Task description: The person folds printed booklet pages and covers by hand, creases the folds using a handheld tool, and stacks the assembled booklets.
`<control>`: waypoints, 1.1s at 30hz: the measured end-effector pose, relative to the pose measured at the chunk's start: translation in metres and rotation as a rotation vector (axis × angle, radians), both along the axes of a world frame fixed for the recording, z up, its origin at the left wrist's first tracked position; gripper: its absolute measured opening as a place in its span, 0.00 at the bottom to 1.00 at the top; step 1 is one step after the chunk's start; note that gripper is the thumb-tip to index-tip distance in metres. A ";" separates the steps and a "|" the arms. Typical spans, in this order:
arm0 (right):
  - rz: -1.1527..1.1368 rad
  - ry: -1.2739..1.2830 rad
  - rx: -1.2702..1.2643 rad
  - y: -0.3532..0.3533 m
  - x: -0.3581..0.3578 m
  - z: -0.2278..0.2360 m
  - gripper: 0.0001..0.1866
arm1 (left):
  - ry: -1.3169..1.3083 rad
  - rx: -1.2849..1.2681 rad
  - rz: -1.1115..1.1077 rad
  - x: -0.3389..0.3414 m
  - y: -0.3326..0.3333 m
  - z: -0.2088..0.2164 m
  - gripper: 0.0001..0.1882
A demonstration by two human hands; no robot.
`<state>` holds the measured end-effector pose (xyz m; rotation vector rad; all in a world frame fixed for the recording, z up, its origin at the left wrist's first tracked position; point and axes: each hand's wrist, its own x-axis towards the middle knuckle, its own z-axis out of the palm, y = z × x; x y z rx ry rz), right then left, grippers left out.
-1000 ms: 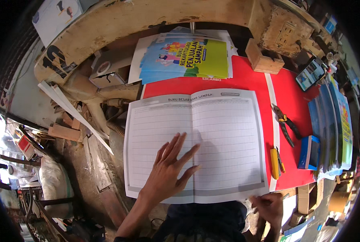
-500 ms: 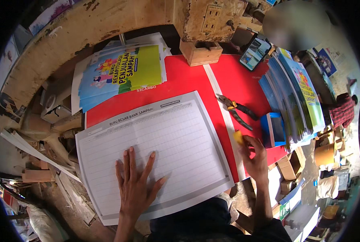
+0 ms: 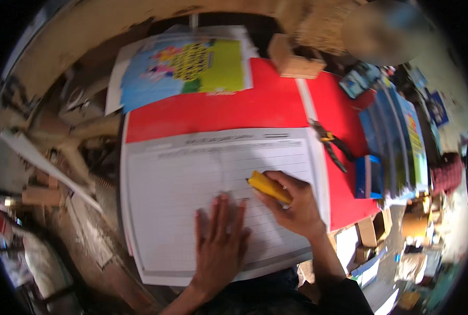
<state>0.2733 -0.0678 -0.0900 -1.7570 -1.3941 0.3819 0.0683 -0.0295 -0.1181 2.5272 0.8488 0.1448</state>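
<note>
A wide sheet of white paper (image 3: 165, 210), printed with a lined table and a grey border, lies on a red board (image 3: 202, 115). My left hand (image 3: 221, 249) rests flat on the sheet's lower middle with its fingers stretched out. Above the right half of the paper, my right hand (image 3: 302, 210) grips a small yellow object (image 3: 271, 189) with a dark tip pointing left; blur hides its exact kind. Pliers (image 3: 332, 144) with black and yellow handles lie on the red surface beyond that hand. Beside them stands a small blue box (image 3: 369, 177).
Blue and green printed covers (image 3: 218, 68) are fanned out at the far left of the board. A tall stack of booklets (image 3: 394, 142) stands at the right. Farther back are a small wooden box (image 3: 299, 63) and a phone (image 3: 357, 81).
My right hand has brought the yellow object from beside the blue box leftward over the paper. The sheet now lies straighter on the board, and my left hand still presses on it.
</note>
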 end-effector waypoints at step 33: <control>0.192 0.283 -0.295 0.075 0.026 -0.012 0.18 | -0.111 -0.034 0.072 -0.005 -0.003 -0.021 0.38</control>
